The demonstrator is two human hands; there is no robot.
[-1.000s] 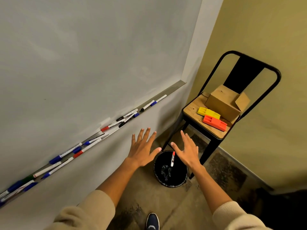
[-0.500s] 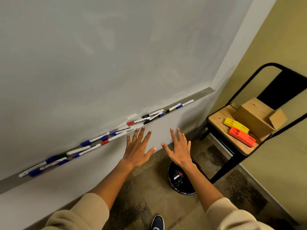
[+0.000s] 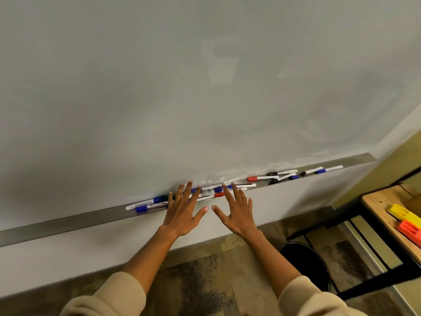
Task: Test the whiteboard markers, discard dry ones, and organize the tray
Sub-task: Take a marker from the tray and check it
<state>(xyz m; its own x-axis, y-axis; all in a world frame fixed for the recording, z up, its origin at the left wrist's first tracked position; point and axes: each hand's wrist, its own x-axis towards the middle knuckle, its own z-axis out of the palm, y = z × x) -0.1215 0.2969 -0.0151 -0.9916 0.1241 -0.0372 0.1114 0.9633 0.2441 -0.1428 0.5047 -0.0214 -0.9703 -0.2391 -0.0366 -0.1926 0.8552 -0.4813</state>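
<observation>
Both hands are empty and spread wide. The left hand (image 3: 182, 209) and the right hand (image 3: 237, 210) are raised side by side, palms away from the camera, thumbs almost meeting. Their fingertips overlap the tray (image 3: 68, 222) in the view; whether they touch it cannot be told. The placement suggests a reach for the next marker, one hand to hold the barrel and the other to pull the cap.

The markers (image 3: 262, 178) lie scattered along the tray in loose, overlapping groups, not aligned. One group with blue caps lies just left of the left hand (image 3: 145, 206). A second group lies behind the fingers of both hands. A third group, including a red-capped marker and several black-capped ones, lies further right. Two more lie near the right end of the tray (image 3: 323, 171). The disorder indicates that the organizing step is not yet done.

The tray is a narrow grey metal ledge running along the lower edge of the whiteboard (image 3: 205, 87). The board is wiped, with faint pale smears and no clear test strokes.

A black bin (image 3: 303, 261) stands on the floor below and to the right of the hands, within reach for discards. Its contents are not visible. At the right edge, a chair with a wooden seat (image 3: 378, 208) carries a yellow block (image 3: 402, 212) and an orange block (image 3: 410, 230). The floor (image 3: 205, 281) is mottled and dark-stained. The adjoining wall is yellow-green.
</observation>
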